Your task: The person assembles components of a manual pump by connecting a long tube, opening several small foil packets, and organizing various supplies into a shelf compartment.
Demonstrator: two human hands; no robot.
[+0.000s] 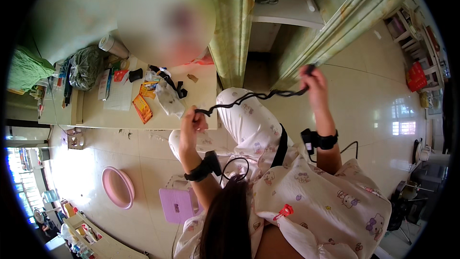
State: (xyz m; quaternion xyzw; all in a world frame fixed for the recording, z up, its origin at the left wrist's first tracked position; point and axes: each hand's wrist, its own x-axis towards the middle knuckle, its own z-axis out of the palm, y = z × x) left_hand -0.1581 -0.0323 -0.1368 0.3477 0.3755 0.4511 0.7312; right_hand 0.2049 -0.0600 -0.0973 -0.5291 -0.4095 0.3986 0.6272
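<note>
A black, kinked cable (250, 95) stretches loosely between my two hands, above my knees. My left hand (193, 121) is closed around one end of it, close to the table's front corner. Higher and to the right, my right hand (314, 85) grips the other end, where a thicker black piece (310, 69) sticks out above the fingers. Whether that piece is a plug I cannot tell. The cable's middle sags and twists a little, touching nothing I can make out. Both wrists wear black straps with small boxes.
At the left stands a cream table (103, 115) with orange packets (142, 108), a white plastic bag (168, 97) and a dark bag (86, 67). Green curtains (232, 29) hang ahead. A purple stool (177, 200) and a pink basin (118, 188) are on the floor.
</note>
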